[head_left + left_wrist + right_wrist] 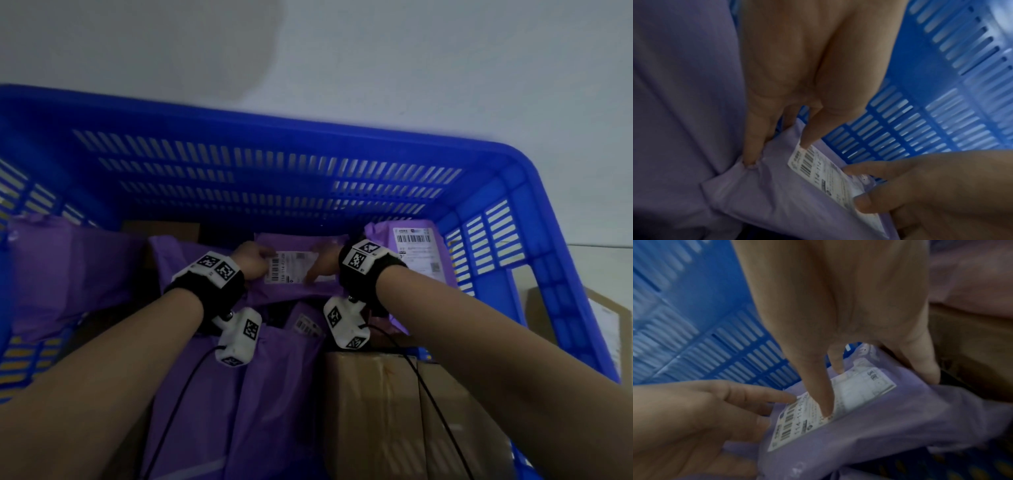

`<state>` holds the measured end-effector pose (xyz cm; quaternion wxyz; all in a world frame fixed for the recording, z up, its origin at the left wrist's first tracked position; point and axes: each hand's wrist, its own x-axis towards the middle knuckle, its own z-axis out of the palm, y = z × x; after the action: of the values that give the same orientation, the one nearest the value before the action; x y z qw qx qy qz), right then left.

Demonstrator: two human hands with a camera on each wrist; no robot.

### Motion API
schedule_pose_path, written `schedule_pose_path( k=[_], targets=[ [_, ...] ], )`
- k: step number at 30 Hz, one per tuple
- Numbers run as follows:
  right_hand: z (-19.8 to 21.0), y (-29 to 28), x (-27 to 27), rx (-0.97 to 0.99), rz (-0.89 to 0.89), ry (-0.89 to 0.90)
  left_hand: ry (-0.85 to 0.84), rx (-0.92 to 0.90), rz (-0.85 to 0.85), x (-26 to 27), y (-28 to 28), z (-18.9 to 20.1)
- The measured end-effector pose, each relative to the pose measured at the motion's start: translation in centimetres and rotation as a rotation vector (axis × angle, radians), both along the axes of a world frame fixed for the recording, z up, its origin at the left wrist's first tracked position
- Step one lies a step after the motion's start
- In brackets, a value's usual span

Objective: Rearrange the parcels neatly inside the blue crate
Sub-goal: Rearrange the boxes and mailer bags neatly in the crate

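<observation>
Inside the blue slatted crate, a small purple mailer parcel with a white barcode label sits near the far wall. My left hand holds its left end. One finger digs into the corner and another touches the label. My right hand holds the right end: the index finger presses on the label, the thumb lies on the near edge, and another finger reaches behind the parcel.
More purple mailers lie around: a big one at left, a labelled one upright at right, and some in front. Cardboard boxes fill the front right. Another box stands outside the crate. Black cables trail from my wrists.
</observation>
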<state>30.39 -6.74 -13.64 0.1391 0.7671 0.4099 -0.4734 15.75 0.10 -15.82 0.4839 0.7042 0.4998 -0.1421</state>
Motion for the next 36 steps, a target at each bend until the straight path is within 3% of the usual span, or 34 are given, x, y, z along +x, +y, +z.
schedule_pose_path(
  k=[9,13,18,27,32,36],
  targets=[
    [-1.8,-0.1,-0.2,-0.045,-0.008,0.016,0.066,-0.025,-0.058,0.6,-0.7,-0.9],
    [-0.8,0.6,-0.5,-0.042,-0.014,0.022,0.035,-0.004,-0.024,0.6,-0.1,0.5],
    [2.2,1.6,-1.4,0.108,0.033,-0.004,-0.055,0.050,0.016,-1.8,1.6,4.2],
    [6.3,2.8,-8.7,0.315,-0.002,0.191,-0.096,0.199,0.209,-9.6,3.1,9.7],
    [6.5,2.7,-14.1,0.371,-0.019,0.213,-0.069,0.221,0.313,-12.4,1.8,8.9],
    [5.8,2.5,-17.2,0.424,-0.007,0.114,-0.054,0.183,0.349,-13.7,1.3,7.9]
  ],
)
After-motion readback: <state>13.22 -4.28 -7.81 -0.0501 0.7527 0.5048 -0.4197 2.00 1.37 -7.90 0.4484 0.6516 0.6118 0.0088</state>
